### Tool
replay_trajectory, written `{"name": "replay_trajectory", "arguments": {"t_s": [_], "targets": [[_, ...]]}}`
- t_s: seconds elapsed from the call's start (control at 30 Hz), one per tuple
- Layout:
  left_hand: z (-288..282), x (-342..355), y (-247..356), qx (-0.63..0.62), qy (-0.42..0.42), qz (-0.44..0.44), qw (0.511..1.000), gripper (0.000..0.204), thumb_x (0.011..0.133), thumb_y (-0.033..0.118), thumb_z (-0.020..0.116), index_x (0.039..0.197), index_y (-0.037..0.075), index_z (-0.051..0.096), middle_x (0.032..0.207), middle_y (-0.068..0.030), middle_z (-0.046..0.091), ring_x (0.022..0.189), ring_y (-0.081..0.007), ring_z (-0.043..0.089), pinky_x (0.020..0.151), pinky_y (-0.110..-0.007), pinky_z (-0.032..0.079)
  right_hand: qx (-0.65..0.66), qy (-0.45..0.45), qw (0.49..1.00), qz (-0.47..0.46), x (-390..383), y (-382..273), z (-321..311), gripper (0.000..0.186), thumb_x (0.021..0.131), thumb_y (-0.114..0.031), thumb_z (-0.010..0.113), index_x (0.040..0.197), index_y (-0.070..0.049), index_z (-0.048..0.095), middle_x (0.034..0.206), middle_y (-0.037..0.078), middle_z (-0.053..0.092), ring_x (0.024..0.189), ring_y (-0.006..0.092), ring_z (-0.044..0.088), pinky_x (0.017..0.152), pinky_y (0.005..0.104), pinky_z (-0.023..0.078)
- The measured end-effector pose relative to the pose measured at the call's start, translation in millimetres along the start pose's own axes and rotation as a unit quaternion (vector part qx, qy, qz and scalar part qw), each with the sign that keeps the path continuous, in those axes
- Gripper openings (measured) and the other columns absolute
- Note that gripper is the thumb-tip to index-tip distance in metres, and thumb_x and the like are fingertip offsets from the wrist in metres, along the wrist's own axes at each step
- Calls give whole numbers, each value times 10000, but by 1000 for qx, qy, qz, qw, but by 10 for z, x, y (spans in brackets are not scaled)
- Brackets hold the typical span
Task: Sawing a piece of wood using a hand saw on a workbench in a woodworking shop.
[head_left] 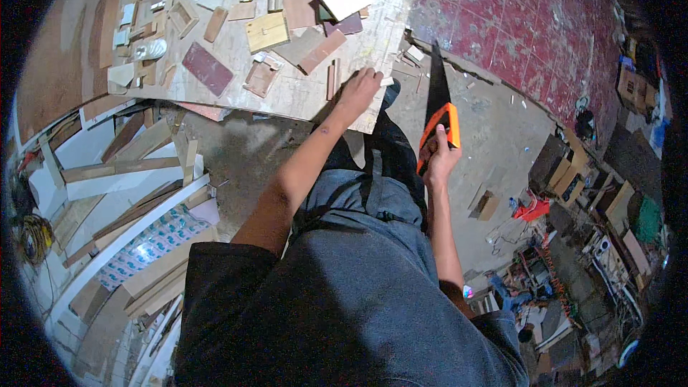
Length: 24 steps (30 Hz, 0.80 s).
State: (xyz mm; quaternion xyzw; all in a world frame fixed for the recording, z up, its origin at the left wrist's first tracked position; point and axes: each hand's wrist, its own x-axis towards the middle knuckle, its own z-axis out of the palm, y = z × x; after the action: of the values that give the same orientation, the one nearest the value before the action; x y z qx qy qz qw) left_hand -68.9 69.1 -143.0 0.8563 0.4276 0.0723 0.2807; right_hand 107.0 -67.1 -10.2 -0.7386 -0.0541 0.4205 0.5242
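Note:
At the near right corner of the plywood worktable (162, 87), my left hand (358, 92) has its fingers closed on a small pale wood strip (387, 82). Beside that hand lie narrow brown sticks (331, 80), a long tan offcut (322, 52) and a small tray-like wood piece (259, 80). My right hand (440, 158) grips the orange handle of a handsaw (453, 126), held right of the table over the floor, its dark blade pointing forward and away from me. A maroon board (206, 67), a yellowish block (266, 33) and several other offcuts are scattered on the tabletop.
Boards and white strips (122, 172) are piled at the lower left, beside a coiled cord (36, 240). A worn red surface (502, 14) spans the upper right, above grey concrete floor (480, 143). Scrap wood, a red cloth (532, 208) and mixed clutter line the right side.

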Motion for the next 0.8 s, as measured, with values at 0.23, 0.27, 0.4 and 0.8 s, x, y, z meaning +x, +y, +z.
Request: {"name": "replay_trajectory", "arguments": {"t_s": [0.23,0.27,0.4,0.8], "targets": [[-108,-550,-41,-102,114,-110,982,262,801,157,690,959,-36,607,911,-246,627,888,-412,629,810,-491,518,-23,7,999,-27,-98,-32,38,347,985,-245,650,728,-144,440,533,-42,362,386,106,368,377,305,315],[-263,-670,-10,-178,116,-157,965,260,790,162,704,937,-31,609,884,-233,637,849,-409,637,773,-480,524,-24,27,999,-19,-120,-41,25,358,983,-249,651,720,-145,432,533,-42,359,385,106,357,378,304,306],[-690,-1392,-242,-307,212,-289,882,214,799,102,717,935,-37,627,786,-167,699,712,-254,705,648,-343,549,-23,14,1000,-12,-236,3,-62,389,977,-269,655,703,-148,407,538,-40,352,395,112,341,384,302,283],[-878,-2006,-1754,-314,419,-406,749,214,852,103,748,957,-51,644,759,-92,693,665,-153,660,617,-312,525,-64,2,996,-55,-477,380,197,445,986,-290,643,649,-149,389,515,-23,332,367,131,343,363,316,268]]}}
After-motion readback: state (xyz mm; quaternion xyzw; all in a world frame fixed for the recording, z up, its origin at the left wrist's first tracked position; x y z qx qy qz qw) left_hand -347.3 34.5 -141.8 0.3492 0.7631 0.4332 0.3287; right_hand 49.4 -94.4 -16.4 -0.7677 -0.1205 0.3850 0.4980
